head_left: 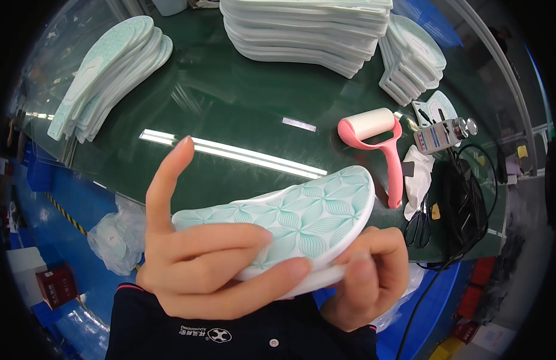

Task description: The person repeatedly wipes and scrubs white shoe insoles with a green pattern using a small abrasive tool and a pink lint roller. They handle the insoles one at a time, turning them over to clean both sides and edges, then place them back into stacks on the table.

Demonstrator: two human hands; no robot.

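The person holds one mint-patterned insole (pixel 290 219) up close in front of the chest, above the near edge of the green bench (pixel 230 102), tilted so its rounded end rises toward two o'clock. The left hand (pixel 206 264) has its grip shut on the insole: three fingers lie across the patterned face while the forefinger sticks straight up toward twelve o'clock, clear of it. The right hand (pixel 368 282) grips the insole's lower edge from five o'clock, fingers curled under and the thumb pressed against the white rim, so both hands have it held between them.

On the bench beyond, at one o'clock from the insole, lies a pink-handled lint roller (pixel 377 144) with a white roll, its handle pointing toward the person. Just to its right sit a white cloth (pixel 417 177), black scissors (pixel 419 225) and a small grey box with two round knobs (pixel 443 135), from which black cable (pixel 464 198) loops over the bench edge. At eleven o'clock, well apart, a fanned stack of insoles (pixel 110 72) rests on the bench; a taller pile of white soles (pixel 308 30) stands at twelve o'clock, with a smaller leaning stack (pixel 413 60) at one o'clock. A crumpled clear bag (pixel 116 234) hangs below the bench at nine o'clock.
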